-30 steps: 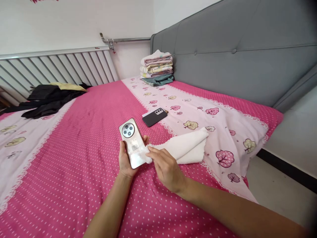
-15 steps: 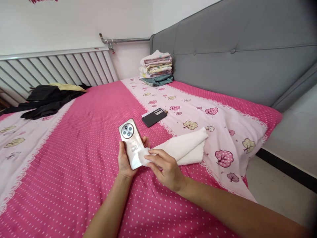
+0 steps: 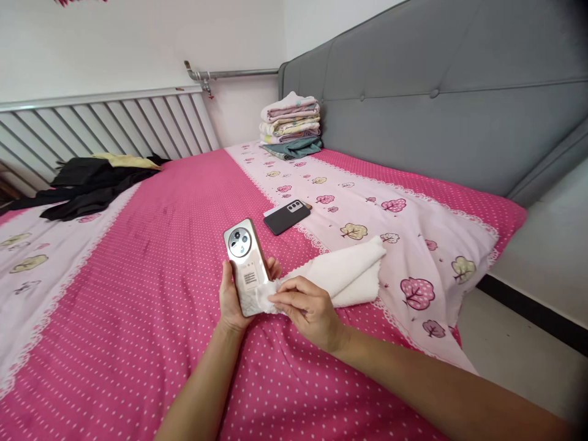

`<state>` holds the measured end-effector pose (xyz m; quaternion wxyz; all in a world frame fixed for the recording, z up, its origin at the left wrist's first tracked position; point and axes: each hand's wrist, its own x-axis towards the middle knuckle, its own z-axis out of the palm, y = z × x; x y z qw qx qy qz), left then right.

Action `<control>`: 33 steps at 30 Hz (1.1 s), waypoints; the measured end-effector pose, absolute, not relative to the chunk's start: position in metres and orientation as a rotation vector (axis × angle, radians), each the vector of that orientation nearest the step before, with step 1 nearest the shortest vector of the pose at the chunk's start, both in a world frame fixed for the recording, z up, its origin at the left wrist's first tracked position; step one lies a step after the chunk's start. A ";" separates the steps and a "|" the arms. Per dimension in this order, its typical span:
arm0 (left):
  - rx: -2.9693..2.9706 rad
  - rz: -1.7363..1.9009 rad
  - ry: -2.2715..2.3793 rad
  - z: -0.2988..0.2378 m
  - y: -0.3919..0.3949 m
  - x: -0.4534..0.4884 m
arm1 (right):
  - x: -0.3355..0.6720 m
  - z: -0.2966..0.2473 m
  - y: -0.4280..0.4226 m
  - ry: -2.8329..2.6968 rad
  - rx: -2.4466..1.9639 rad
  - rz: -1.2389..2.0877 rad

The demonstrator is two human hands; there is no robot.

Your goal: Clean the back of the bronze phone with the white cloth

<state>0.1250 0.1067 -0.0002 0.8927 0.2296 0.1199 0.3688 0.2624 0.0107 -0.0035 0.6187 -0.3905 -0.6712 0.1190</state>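
Over a pink bed (image 3: 151, 257), left hand (image 3: 232, 298) grips a phone (image 3: 247, 267); right hand (image 3: 309, 309) pinches a white cloth (image 3: 342, 275) against it.

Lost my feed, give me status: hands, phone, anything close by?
Left hand grips gold phone, camera side up. Right hand presses white cloth to its lower end. Black phone lies apart on bed.

The left hand (image 3: 232, 300) gripped a glossy rose-gold smartphone (image 3: 247, 267), its round camera ring at the far end. The right hand (image 3: 311, 310) pinched a white fleecy cloth (image 3: 342, 275) against its near end. A black phone (image 3: 286, 216) lay beyond on the pink polka-dot bedsheet (image 3: 151, 275).
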 end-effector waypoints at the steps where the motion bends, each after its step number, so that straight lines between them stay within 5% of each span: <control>1: 0.484 0.743 0.233 -0.001 0.106 0.125 | 0.262 -0.003 0.011 -1.539 -0.899 0.274; 33: 0.607 0.397 0.365 -0.032 0.092 0.138 | 0.297 0.007 0.027 -1.018 -1.253 0.022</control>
